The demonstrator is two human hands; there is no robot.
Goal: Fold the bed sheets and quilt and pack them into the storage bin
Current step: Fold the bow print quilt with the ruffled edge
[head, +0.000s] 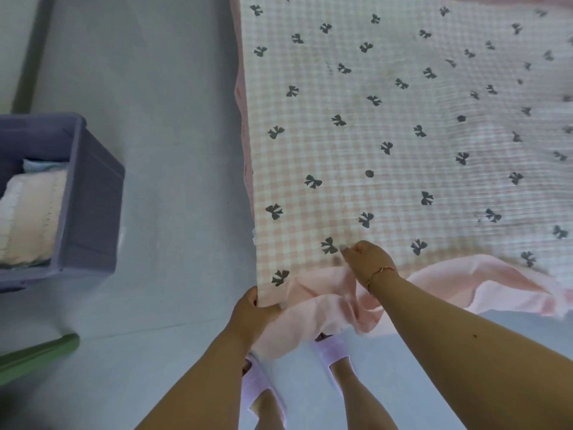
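A pink-and-white checked sheet (403, 125) printed with grey bows lies spread flat, filling the upper right. Its plain pink underside (325, 308) shows where the near edge is turned and hangs in folds. My left hand (251, 311) grips the sheet's near left corner. My right hand (369, 259), a thin bracelet at the wrist, pinches the sheet's near edge a little to the right, fingers curled on the fabric. At the left stands the purple storage bin (90, 197), with a folded cream quilt (31, 218) and a pale blue piece inside.
Grey floor (161, 150) runs between the bin and the sheet. A green edge (37, 355) juts in at the lower left. My feet in light pink slippers (331, 352) stand below the hanging fabric. A wall base runs along the far left.
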